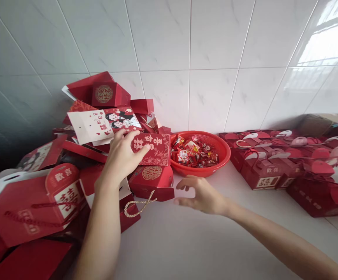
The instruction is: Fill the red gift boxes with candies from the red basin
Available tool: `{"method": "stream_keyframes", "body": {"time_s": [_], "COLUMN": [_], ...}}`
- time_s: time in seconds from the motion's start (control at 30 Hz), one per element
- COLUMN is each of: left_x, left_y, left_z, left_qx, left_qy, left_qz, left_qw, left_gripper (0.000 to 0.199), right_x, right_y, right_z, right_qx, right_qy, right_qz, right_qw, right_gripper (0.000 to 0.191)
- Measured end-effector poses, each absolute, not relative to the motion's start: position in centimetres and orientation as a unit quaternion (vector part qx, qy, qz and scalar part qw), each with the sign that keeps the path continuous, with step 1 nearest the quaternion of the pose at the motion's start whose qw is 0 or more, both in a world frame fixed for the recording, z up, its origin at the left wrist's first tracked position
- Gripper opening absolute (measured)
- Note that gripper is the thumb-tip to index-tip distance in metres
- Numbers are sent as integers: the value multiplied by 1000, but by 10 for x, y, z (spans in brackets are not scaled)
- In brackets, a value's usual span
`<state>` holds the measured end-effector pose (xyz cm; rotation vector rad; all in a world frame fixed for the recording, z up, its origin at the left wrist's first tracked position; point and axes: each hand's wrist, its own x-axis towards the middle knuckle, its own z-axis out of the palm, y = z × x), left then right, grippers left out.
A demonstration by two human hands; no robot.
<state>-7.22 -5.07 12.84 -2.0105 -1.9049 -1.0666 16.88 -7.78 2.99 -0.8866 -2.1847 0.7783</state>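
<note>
My left hand (120, 153) is at the pile of red gift boxes, its thumb lying across a red gift box (159, 149) with pale characters. Its fingers reach over the box's left side, partly out of sight. Just beyond the fingertips is a tall card-like box (122, 120) with a cartoon couple and a white flap. Below the held box lies another red box (151, 181) with a gold round emblem, and a twisted gold cord (138, 204) hangs near it. My right hand (201, 196) hovers over the white surface, fingers loosely bent and apart, holding nothing.
A red plastic basket (223, 155) of wrapped sweets (194, 151) stands against the tiled wall (163, 35). Rows of folded red boxes (265, 171) fill the right side. At left front sits a large red box (29, 206) with a red cord.
</note>
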Motion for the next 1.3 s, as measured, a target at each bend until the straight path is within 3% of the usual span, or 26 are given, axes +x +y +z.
{"method": "stream_keyframes", "body": {"time_s": [0.17, 0.3, 0.43, 0.57, 0.73, 1.0, 1.17, 1.3], "left_x": [-63, -52, -38, -23, 4, 28, 22, 24], "left_y": [-57, -60, -60, -63, -69, -70, -65, -63], "left_z": [131, 131, 126, 120, 108, 88, 91, 89], "left_qx": [-709, -752, -789, -838, -913, -919, -914, -917], "left_qy": [-577, -509, -448, -384, -310, -361, -370, -378], "left_qz": [-391, -410, -415, -384, -255, -106, -112, -96], "left_qw": [105, 81, 70, 41, -78, -118, -123, -81], "left_gripper": [43, 40, 34, 27, 22, 3, 22, 26], "right_x": [140, 160, 193, 220, 246, 261, 262, 251], "right_y": [-83, -86, -82, -71, -52, -48, -57, -70], "right_z": [30, 61, 83, 80, 67, 72, 81, 82], "right_qx": [-292, -275, -252, -260, -240, -230, -259, -367], "right_qy": [-833, -791, -789, -797, -820, -857, -875, -884], "right_qz": [256, 273, 288, 329, 387, 412, 386, 274], "right_qw": [394, 473, 481, 435, 346, 205, 133, 95], "right_gripper": [8, 12, 17, 23, 20, 19, 26, 30]}}
